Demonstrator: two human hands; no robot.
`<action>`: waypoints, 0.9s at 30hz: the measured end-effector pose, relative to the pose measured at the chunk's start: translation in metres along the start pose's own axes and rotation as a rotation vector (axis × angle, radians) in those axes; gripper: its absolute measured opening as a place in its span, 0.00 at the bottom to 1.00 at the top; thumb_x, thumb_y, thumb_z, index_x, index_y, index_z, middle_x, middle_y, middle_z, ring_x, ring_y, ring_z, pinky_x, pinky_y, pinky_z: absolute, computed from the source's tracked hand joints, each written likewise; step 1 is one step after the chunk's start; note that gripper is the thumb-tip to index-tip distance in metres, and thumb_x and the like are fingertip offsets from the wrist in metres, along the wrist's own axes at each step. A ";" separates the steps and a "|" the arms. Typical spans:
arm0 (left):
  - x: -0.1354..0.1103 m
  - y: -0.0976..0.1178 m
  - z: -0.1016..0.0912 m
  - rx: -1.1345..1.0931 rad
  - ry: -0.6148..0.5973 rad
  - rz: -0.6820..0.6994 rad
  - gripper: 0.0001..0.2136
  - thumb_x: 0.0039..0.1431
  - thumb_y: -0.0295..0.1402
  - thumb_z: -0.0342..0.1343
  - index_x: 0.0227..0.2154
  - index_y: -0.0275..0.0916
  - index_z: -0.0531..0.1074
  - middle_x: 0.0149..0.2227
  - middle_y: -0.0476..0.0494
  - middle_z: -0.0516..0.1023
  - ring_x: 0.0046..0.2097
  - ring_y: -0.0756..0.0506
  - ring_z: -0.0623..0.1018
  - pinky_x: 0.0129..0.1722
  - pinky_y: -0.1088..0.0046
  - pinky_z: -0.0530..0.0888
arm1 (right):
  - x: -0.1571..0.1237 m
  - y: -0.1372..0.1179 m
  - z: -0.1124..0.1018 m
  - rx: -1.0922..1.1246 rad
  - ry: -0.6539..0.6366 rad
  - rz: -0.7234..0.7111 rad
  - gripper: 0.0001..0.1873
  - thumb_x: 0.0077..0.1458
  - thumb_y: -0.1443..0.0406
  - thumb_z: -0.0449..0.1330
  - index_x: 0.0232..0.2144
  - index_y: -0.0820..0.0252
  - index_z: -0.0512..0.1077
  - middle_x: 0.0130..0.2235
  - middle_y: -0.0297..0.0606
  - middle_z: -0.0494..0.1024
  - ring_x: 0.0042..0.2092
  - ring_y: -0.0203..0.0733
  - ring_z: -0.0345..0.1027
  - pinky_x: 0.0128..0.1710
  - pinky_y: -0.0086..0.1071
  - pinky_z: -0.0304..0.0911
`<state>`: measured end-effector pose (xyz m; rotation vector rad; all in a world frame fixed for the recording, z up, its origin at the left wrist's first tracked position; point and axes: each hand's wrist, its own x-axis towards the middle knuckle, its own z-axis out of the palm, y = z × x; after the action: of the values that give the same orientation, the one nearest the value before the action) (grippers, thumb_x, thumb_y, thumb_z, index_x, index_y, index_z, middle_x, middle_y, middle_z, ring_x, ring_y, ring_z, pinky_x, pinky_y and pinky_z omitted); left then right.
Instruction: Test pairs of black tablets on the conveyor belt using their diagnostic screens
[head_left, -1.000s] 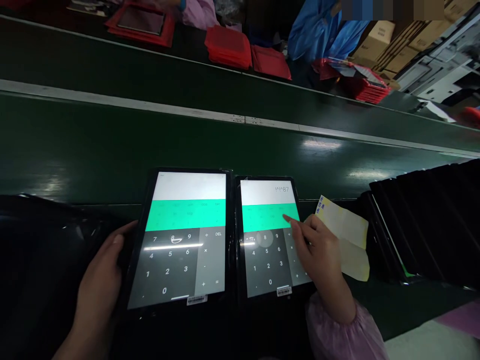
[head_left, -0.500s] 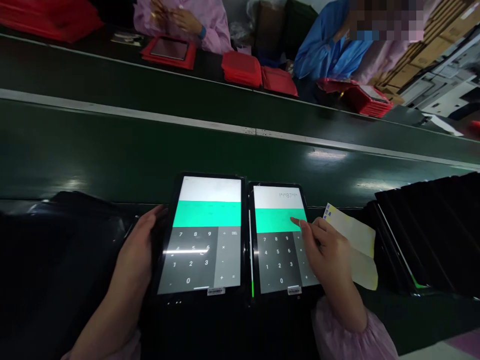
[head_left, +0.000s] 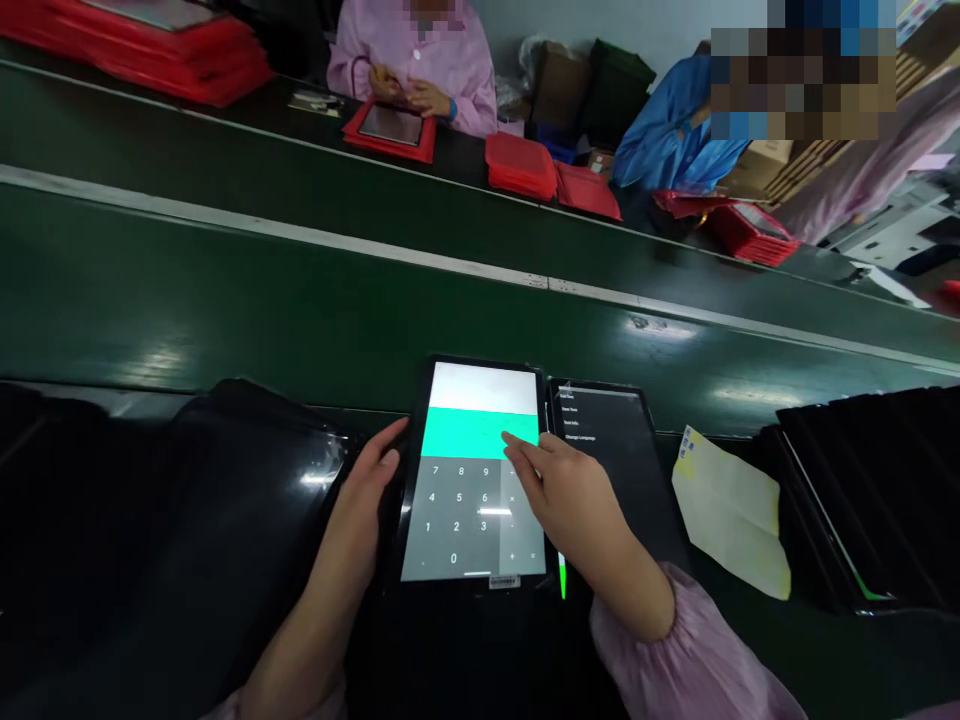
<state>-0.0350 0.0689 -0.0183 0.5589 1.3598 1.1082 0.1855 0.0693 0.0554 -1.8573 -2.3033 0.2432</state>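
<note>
A black-framed tablet (head_left: 459, 540) lies in front of me, its screen showing a calculator with a white field, a green band and grey number keys. My left hand (head_left: 358, 505) rests along its left edge, fingers stretched out and thumb apart. Over the tablet's right side is my right hand (head_left: 574, 485), index fingertip at the green band, thumb close beside it and the other fingers folded; no object shows in it. Partly behind that hand, a second tablet (head_left: 637, 455) lies alongside, its dark screen bearing a short text menu.
A creased pale paper (head_left: 731, 515) lies right of the tablets. Black tablets (head_left: 885, 490) stand leaning in a row at far right; dark glossy sleeves (head_left: 172, 530) fill the left. Across the green bench (head_left: 300, 320), people sit near red pouches (head_left: 521, 165).
My right hand has moved left from the second tablet to the first. The second tablet's screen has gone from calculator to dark menu. The camera view has shifted.
</note>
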 end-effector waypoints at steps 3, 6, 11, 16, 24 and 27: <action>0.002 -0.003 -0.004 -0.010 -0.024 0.011 0.32 0.52 0.52 0.68 0.59 0.46 0.78 0.62 0.39 0.81 0.66 0.28 0.75 0.57 0.52 0.78 | 0.001 0.002 -0.001 -0.044 0.087 0.047 0.29 0.75 0.60 0.50 0.27 0.62 0.83 0.24 0.35 0.70 0.23 0.33 0.62 0.24 0.29 0.50; -0.005 -0.001 0.001 0.001 -0.016 0.007 0.31 0.54 0.48 0.66 0.61 0.46 0.77 0.59 0.40 0.83 0.61 0.29 0.79 0.60 0.50 0.75 | 0.001 0.000 0.000 -0.046 0.120 0.041 0.30 0.75 0.60 0.49 0.26 0.62 0.82 0.23 0.34 0.66 0.23 0.33 0.62 0.24 0.28 0.50; -0.017 0.004 0.009 -0.004 0.014 0.008 0.32 0.55 0.46 0.63 0.63 0.46 0.76 0.56 0.41 0.85 0.57 0.31 0.82 0.57 0.53 0.76 | 0.004 -0.002 0.002 -0.031 0.130 -0.039 0.26 0.74 0.61 0.51 0.29 0.61 0.82 0.24 0.33 0.67 0.22 0.32 0.61 0.24 0.28 0.50; -0.014 0.012 0.010 0.026 -0.011 -0.058 0.36 0.47 0.43 0.69 0.62 0.45 0.75 0.50 0.42 0.86 0.45 0.35 0.85 0.42 0.61 0.80 | 0.000 0.000 -0.004 -0.046 0.200 -0.019 0.29 0.73 0.63 0.53 0.20 0.61 0.78 0.23 0.32 0.65 0.20 0.31 0.59 0.22 0.27 0.50; -0.015 0.022 0.024 0.005 0.014 -0.029 0.39 0.37 0.41 0.69 0.58 0.40 0.72 0.45 0.42 0.86 0.35 0.40 0.83 0.32 0.66 0.79 | -0.013 -0.029 0.012 0.124 0.089 -0.272 0.25 0.77 0.59 0.48 0.47 0.57 0.86 0.32 0.38 0.76 0.26 0.34 0.70 0.24 0.27 0.59; -0.011 0.017 0.018 0.057 -0.025 -0.025 0.39 0.40 0.40 0.71 0.60 0.43 0.71 0.46 0.43 0.85 0.35 0.40 0.84 0.33 0.64 0.81 | -0.012 -0.023 0.007 0.195 0.157 -0.246 0.26 0.77 0.61 0.49 0.40 0.59 0.86 0.30 0.36 0.73 0.26 0.33 0.70 0.26 0.27 0.62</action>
<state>-0.0210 0.0710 0.0050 0.5936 1.3771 1.0420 0.1642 0.0523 0.0534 -1.4338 -2.2803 0.2660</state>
